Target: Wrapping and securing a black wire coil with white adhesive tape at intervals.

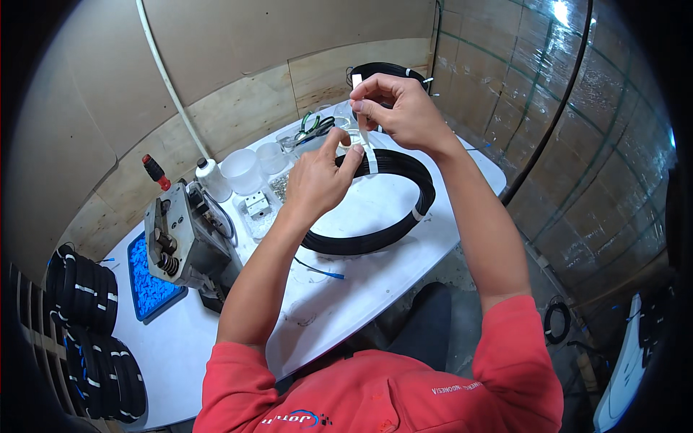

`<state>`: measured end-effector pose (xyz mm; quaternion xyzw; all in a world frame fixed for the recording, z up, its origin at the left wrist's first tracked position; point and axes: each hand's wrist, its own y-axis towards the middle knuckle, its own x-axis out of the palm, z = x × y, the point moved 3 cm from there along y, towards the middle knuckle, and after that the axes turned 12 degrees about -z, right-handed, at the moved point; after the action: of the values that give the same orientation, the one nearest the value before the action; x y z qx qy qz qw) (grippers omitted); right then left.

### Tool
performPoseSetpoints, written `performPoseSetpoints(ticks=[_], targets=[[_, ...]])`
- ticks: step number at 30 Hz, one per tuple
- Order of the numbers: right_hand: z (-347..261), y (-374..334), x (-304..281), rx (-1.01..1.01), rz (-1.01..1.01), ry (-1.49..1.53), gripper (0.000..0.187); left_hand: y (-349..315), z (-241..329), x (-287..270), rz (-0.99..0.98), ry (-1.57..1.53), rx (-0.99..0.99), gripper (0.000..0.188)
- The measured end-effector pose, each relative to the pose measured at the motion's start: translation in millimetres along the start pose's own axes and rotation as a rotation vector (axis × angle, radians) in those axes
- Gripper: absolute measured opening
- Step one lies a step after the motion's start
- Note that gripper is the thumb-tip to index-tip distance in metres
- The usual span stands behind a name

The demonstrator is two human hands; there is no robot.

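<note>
A coil of black cable (pixel 430 185) lies on the white table in front of me, with white bands around it and a blue-tipped end sticking out at the near side. My right hand (pixel 404 112) is raised over its far side, thumb and forefinger pinching a narrow white strip (pixel 362 124). The strip runs down to the white band on the far part of the coil. My left hand (pixel 317 177) is at the coil's far left, thumb close to that band. A gap shows between its thumb and forefinger; its other fingers are hidden.
To the left stand a metal bench machine (pixel 180 234), a blue tray of small blue pieces (pixel 155 278), a white bottle (pixel 211 177) and plastic tubs (pixel 242 172). Pliers (pixel 317 128) lie farther back. More black coils (pixel 83 292) are stacked left; another coil (pixel 390 70) sits behind my right hand.
</note>
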<state>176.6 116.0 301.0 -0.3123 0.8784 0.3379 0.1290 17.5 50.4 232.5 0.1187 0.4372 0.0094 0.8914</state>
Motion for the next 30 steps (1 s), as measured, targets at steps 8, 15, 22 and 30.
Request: performPoseSetpoints(ticks=[8,15,22,30], targets=[[8.1,7.5,-0.1,0.010,-0.002,0.019,0.010,3.8,-10.6,6.7,0.003,0.065,0.375,0.028],[32.1,12.1,-10.2,0.132,-0.025,0.058,0.015,0.1,-4.4,2.8,0.027,0.109,0.411,0.044],[62.7,14.1,-6.0,0.290,0.003,0.203,0.021,1.0,-9.2,2.2,0.009,0.149,0.372,0.064],[28.9,12.3,-5.6,0.119,-0.037,0.151,0.017,2.1,-10.2,2.8,0.043,0.157,0.355,0.068]])
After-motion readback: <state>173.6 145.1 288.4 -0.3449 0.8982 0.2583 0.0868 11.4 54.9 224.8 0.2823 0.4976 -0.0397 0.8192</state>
